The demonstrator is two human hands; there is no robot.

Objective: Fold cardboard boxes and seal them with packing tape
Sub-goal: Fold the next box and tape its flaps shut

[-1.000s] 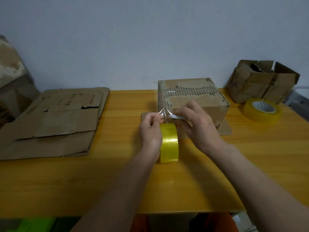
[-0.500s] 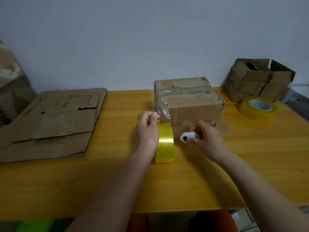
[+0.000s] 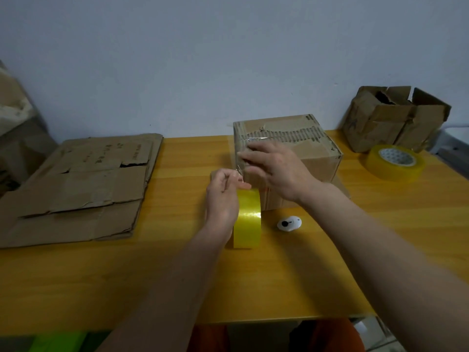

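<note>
A closed cardboard box [image 3: 312,151] with a torn, ribbed top stands in the middle of the yellow table [image 3: 330,262]. A yellow tape roll [image 3: 247,218] stands on edge in front of the box's left corner. My left hand [image 3: 223,196] grips the roll's top, its fingers curled at the tape end. My right hand [image 3: 271,168] lies with spread fingers against the box's front left corner, pressing clear tape onto it. A small white cutter [image 3: 288,223] lies on the table right of the roll.
Flattened cardboard sheets [image 3: 76,189] are stacked on the left of the table. A second, wider tape roll [image 3: 396,162] lies flat at the right, with a battered open box [image 3: 396,118] behind it. The table's front edge is close to me.
My right hand set the white cutter down on the table and moved up to the box's front left corner. My left hand stayed on the roll.
</note>
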